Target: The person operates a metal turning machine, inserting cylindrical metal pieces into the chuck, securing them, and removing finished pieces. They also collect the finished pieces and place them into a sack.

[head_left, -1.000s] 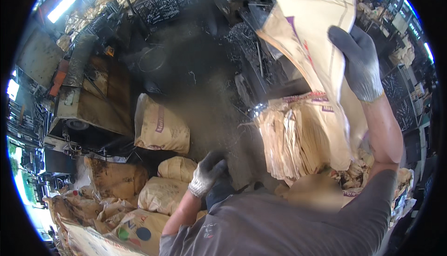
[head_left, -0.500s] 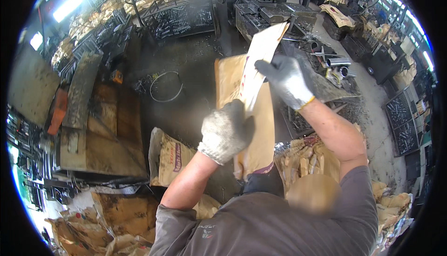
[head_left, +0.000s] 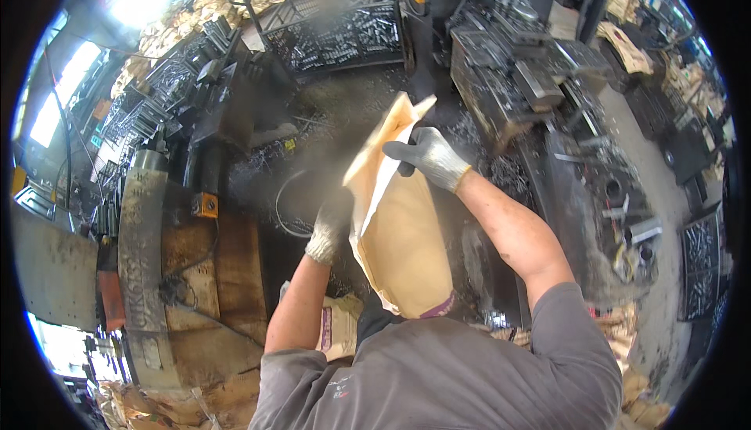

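A tan paper sack [head_left: 411,234] with a white inner layer hangs upright in front of me, its upper end folded and partly parted. My right hand [head_left: 434,156], in a white glove with dark palm coating, closes on the sack's upper right edge, thumb on the pale layer. At the sack's left edge is my left hand [head_left: 332,223], gloved the same way; it appears to grip there, though its fingertips are blurred and partly behind the paper. The sack's lower end, with a purple printed corner, reaches down close to my body.
A brown-stained machine housing [head_left: 188,274] stands at the left. Metal-filled crates [head_left: 336,39] lie at the far side. A dark machine bench [head_left: 508,78] and loose metal tubes [head_left: 645,231] are to the right. A wire hoop [head_left: 283,207] lies on the floor near my left hand.
The sack's raised white end has come down and folded over, its mouth opening a little. My right hand has moved lower and left; my left hand has shifted left, to the sack's edge. The view has shifted.
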The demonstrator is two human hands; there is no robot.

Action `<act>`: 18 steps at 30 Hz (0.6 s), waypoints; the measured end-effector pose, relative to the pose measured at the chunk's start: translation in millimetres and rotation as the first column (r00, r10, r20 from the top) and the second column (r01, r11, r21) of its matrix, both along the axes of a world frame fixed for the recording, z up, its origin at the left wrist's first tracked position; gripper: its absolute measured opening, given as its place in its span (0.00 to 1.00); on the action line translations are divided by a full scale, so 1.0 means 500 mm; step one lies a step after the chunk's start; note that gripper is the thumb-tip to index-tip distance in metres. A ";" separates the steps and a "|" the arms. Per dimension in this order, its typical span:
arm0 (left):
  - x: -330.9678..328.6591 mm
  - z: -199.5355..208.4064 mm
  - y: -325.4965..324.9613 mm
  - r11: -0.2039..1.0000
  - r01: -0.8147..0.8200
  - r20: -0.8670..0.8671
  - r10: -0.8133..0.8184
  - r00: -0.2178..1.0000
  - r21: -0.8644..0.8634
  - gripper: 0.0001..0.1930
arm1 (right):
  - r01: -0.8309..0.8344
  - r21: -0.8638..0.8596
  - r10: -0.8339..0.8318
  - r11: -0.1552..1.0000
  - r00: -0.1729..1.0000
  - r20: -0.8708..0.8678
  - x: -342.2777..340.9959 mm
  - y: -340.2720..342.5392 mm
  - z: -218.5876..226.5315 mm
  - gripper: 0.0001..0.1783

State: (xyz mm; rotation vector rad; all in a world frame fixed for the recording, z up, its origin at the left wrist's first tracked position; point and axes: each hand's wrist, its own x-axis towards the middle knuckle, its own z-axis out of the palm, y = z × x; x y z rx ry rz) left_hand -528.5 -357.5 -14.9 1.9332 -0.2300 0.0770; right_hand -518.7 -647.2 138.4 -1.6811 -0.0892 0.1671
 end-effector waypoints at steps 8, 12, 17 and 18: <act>0.279 0.089 -0.119 0.867 -0.491 -0.156 0.476 0.866 -0.085 0.28 | 0.282 -0.374 -0.235 0.883 0.957 0.169 0.524 -0.199 -0.050 0.18; 0.409 0.047 -0.334 0.993 -0.117 -0.257 0.118 0.959 0.019 0.27 | 0.227 -0.546 -0.168 0.807 0.973 0.155 0.691 -0.242 -0.092 0.19; 0.605 -0.038 -0.475 0.999 0.023 -0.209 -0.029 0.977 -0.031 0.29 | 0.029 -0.537 -0.170 0.843 0.962 -0.215 0.889 -0.269 -0.332 0.16; 0.644 -0.044 -0.463 0.995 0.097 -0.297 -0.082 0.951 0.036 0.31 | 0.117 -0.680 0.035 0.724 0.978 0.206 0.926 -0.262 -0.353 0.14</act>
